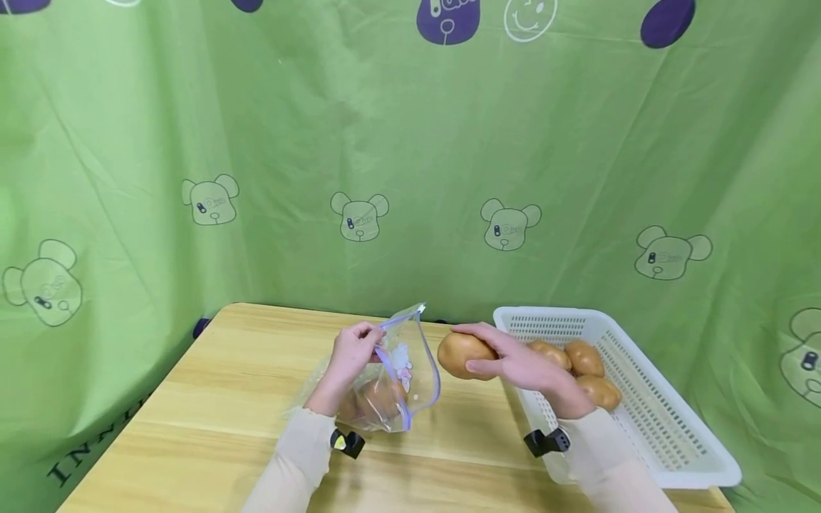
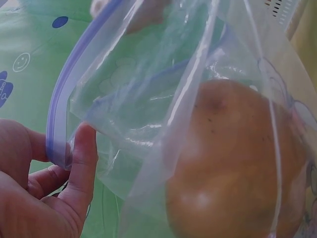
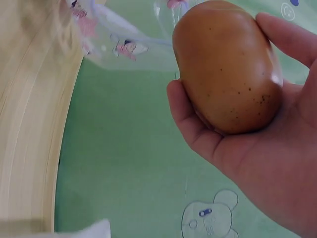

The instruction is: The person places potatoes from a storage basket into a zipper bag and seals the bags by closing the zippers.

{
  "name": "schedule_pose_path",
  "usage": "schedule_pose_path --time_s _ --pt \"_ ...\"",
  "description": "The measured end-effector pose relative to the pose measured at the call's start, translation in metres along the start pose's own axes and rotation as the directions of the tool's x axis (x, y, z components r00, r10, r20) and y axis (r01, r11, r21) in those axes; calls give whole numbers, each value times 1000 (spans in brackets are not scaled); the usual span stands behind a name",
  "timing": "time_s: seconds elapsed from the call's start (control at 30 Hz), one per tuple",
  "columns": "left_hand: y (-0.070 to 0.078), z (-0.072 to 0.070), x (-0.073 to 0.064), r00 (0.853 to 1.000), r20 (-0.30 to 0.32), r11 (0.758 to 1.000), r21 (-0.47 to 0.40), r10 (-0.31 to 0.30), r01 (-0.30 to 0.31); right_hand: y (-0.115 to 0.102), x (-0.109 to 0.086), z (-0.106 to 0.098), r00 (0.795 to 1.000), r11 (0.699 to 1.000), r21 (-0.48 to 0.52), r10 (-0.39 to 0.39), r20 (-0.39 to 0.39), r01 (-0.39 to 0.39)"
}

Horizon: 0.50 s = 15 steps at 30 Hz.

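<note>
My left hand (image 1: 353, 353) pinches the purple zip edge of a clear zip bag (image 1: 420, 356), whose mouth gapes toward the right. Inside the bag, low on the table, lies brown potato-like produce (image 1: 383, 397); the left wrist view shows one potato (image 2: 233, 163) large through the plastic. With thumb and fingers around it, my right hand (image 1: 507, 356) grips another potato (image 3: 228, 69), smooth with small dark specks. This potato is held in the air just right of the bag's mouth, apart from it in the head view.
At the right stands a white perforated plastic basket (image 1: 680, 385) with several potatoes (image 1: 585, 358) at its left side. Both rest on a light wooden table (image 1: 212, 385). A green curtain (image 1: 423, 142) with bear prints hangs behind and around the table.
</note>
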<state>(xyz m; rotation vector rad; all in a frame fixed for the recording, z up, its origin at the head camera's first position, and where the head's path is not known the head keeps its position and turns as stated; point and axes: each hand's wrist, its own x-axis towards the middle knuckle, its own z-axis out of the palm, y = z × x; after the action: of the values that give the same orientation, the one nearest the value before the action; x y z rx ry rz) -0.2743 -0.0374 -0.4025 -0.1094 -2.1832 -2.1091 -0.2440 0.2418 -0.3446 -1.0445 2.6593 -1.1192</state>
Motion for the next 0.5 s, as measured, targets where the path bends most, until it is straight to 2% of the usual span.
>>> schedule_pose_path --time_s 0.13,0.27,0.5 --pt "0 -1 0 1000 0 1000 -5 -7 7 -6 10 7 1000 999 37 0 -8 1" --pt "1 -1 0 1000 -1 1000 -8 -10 10 -9 19 16 999 1000 23 -17 -36 18" --pt "3 -2 -1 1000 4 1000 -4 -17 17 -8 28 32 992 997 7 73 -99 -72"
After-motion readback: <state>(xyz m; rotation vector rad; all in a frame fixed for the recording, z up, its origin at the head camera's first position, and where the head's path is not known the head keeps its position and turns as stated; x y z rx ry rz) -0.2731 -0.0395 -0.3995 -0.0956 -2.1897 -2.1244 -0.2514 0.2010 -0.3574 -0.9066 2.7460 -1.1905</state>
